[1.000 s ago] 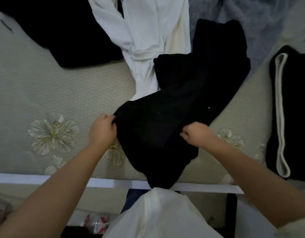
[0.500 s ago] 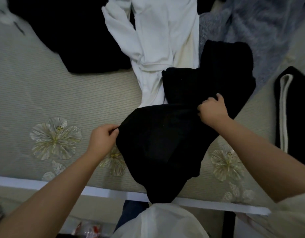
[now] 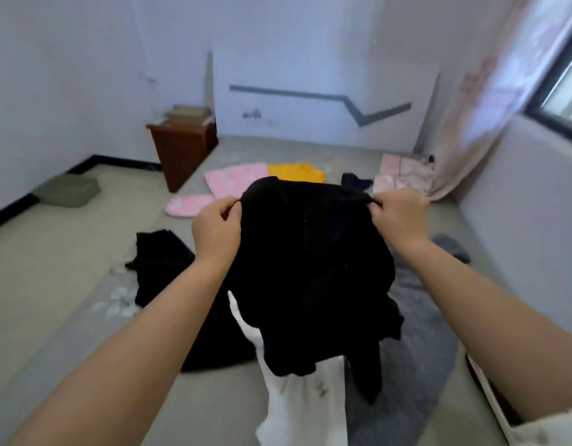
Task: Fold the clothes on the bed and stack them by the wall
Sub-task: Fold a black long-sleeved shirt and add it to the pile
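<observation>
the fingers (image 3: 228, 210) of the left hand (image 3: 215, 231) are curled over and pinch one top corner of the black garment (image 3: 310, 268); those of the right hand (image 3: 398, 217) pinch the opposite top corner the same way, so the upper edge runs between the two grips with a slight hump. the garment is held up in the air in front of the person, above the bed (image 3: 53, 284), and hangs in loose, uneven folds, its lower end trailing into a narrow strip over a white garment (image 3: 305, 410) that lies on the bed beneath.

it looks soft and limp, with no stiffness of its own: it sags wherever it is not held. judging by how easily two pinches carry it, it is probably light. the cloth seems matte, not slippery, so corner pinches should hold. the sensible places to grasp are these two top corners or the seams just beside them, kept level so the body hangs straight before it is laid down to fold.

further out, another dark garment (image 3: 159, 262) lies on the bed to the left, a grey fuzzy one (image 3: 416, 365) to the right, and pink (image 3: 236, 180) and yellow (image 3: 295, 172) pieces lie toward the far wall (image 3: 310, 59).
</observation>
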